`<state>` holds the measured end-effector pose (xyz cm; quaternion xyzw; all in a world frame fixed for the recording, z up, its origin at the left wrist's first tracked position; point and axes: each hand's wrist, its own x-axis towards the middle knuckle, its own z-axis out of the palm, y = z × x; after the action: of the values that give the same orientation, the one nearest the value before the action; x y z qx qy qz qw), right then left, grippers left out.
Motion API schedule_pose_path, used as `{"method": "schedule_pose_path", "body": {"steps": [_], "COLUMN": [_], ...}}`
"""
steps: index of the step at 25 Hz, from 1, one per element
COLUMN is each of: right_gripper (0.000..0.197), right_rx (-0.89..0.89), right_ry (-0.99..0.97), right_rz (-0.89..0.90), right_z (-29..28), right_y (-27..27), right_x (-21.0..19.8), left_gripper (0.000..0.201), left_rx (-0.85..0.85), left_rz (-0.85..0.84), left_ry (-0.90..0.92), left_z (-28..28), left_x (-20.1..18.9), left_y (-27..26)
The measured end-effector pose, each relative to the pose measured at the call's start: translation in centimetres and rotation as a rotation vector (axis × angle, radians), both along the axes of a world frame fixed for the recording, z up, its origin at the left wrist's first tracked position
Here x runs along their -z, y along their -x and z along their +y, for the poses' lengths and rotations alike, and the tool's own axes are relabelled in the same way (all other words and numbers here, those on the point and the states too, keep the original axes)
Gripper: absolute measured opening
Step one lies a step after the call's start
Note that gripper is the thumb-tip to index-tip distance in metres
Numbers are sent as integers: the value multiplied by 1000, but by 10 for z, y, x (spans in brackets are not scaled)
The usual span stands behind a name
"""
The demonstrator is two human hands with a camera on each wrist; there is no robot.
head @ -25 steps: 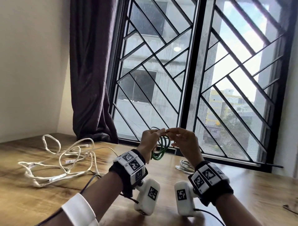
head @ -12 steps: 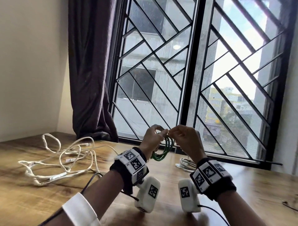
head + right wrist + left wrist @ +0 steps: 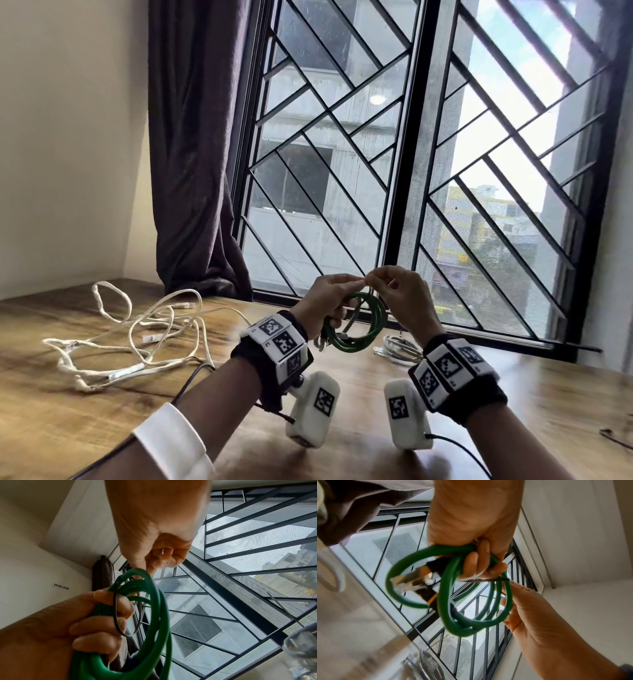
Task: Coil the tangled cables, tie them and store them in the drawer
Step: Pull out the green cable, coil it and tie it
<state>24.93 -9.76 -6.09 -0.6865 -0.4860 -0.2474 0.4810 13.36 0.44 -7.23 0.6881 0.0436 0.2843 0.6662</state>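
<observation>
Above the worktop (image 3: 102,421), by the window, the left hand (image 3: 325,298) clenched the green cable (image 3: 359,329) coil while the right hand (image 3: 397,294) pinched a thin black tie (image 3: 116,615) looped around it. Best to bunch the loops tightly, then cinch snugly.

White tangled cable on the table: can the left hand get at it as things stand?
Probably not yet. The left hand is raised, its grip full with the green coiled cable, a thin black tie looped loosely round it. The white tangled cable lies unobstructed on the wooden table.
</observation>
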Motion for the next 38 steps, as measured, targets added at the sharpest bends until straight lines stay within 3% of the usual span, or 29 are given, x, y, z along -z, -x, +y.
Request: {"method": "schedule_pose_path", "body": {"steps": [6,10,11,13,16,18,21,24,28,32,35,38], "right_gripper": [10,17,19,23,21,19,20,26,27,25,13,10], "right_rx": [142,318,285,10,-331,-299,-35,96,53,6,-39,-99], "right_ry": [53,-125,-164,-208,-38,-5,-82,-130,-171,-301,-444,-469], "right_rz": [-60,141,196,312,410,391,347,313,359,374,330,310], "right_z": [-3,-8,-9,-7,-2,0,-2,-2,-3,-7,-5,-3], "right_y": [7,-5,-8,-6,14,15,3,-1,-5,-5,-1,4], "right_x": [-2,-2,0,3,5,6,4,5,8,4,-1,0], "left_gripper": [14,16,16,15,16,17,22,24,26,15,15,15], "left_rx": [68,121,121,93,53,53,110,166,219,264,197,126], "left_rz": [53,149,159,152,102,95,122,151,138,75,125,132], "left_ry": [13,-42,-45,-34,23,12,-25,-29,-36,-187,-135,-73], "left_z": [5,-1,-3,-3,5,6,-2,-8,-6,-7,-3,-3], "left_x": [-2,-2,0,2,1,0,0,-2,-4,-1,-4,-5], "left_y": [4,3,2,0,2,4,4,4,6,7,9,8]}}
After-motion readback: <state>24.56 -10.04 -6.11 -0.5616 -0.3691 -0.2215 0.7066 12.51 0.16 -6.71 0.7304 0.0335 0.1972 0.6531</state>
